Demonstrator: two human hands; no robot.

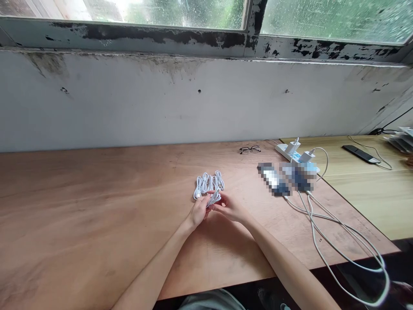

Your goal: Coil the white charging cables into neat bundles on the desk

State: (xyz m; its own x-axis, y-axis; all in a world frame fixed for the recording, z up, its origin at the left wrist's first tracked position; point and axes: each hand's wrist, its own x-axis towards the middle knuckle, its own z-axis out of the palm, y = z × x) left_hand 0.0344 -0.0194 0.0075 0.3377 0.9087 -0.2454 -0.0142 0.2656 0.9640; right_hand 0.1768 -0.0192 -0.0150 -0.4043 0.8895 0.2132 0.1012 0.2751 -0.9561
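Observation:
Between my two hands, just above the wooden tabletop, is a coiled white charging cable (214,198). My left hand (200,209) grips it from the left, thumb on top. From the right, my right hand (229,206) closes its fingers on the same coil. Right behind my hands, a row of several more white coiled cables (204,182) lies on the table; a flat plug end shows on the leftmost one. My hands hide part of the held coil and the near ends of some coils in the row.
Eyeglasses (250,150) lie toward the wall. To the right, a white power strip (284,150) holds chargers, beside blurred-out devices (274,178). Long white cords (335,221) loop over the table's front edge. A dark phone (360,154) rests on the lighter adjoining table (364,193).

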